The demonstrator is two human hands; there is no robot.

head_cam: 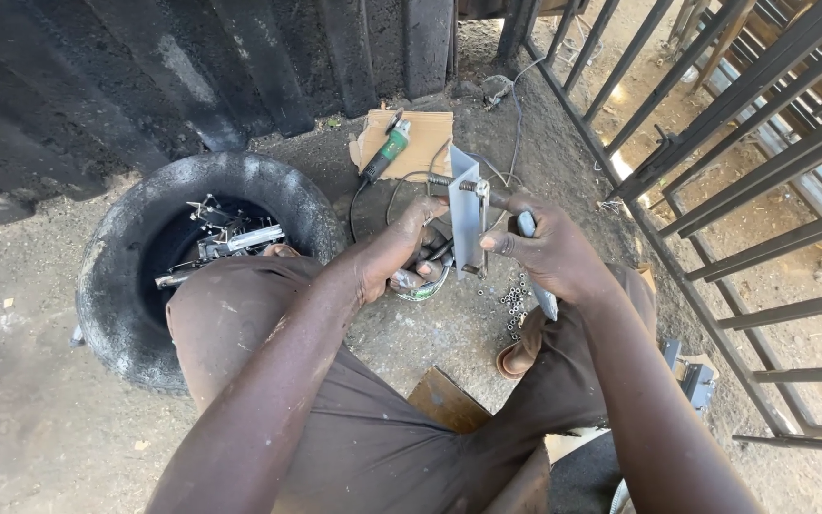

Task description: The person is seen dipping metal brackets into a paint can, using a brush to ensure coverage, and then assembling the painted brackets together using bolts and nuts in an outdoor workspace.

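Seated worker, viewed from above. The grey metal bracket (pixel 468 214) stands upright between the two hands, its long axis running 12 to 6 o'clock, with a bolt (pixel 456 183) passing through its upper end and projecting toward 9 o'clock.

The right hand (pixel 549 249) is closed on the bracket's 3 o'clock edge — thumb on the face, fingers wrapped behind — and also grips a slim metal tool (pixel 537 271) whose tip points down toward 6 o'clock. The left hand (pixel 392 252) sits at the bracket's 9 o'clock side, fingers curled around its lower part and over a tin of dark rods (pixel 425 276); whether it clamps the bracket or only steadies it cannot be told. Both hands are equally near; the hands themselves are apart.

Surroundings: loose nuts (pixel 513 303) lie on the ground at 6 o'clock of the bracket; a green angle grinder (pixel 387 149) on cardboard at 12 o'clock; a tyre (pixel 116 286) holding metal parts at 9 o'clock; a barred gate (pixel 744 143) closes off 3 o'clock. Open room is mainly upward.
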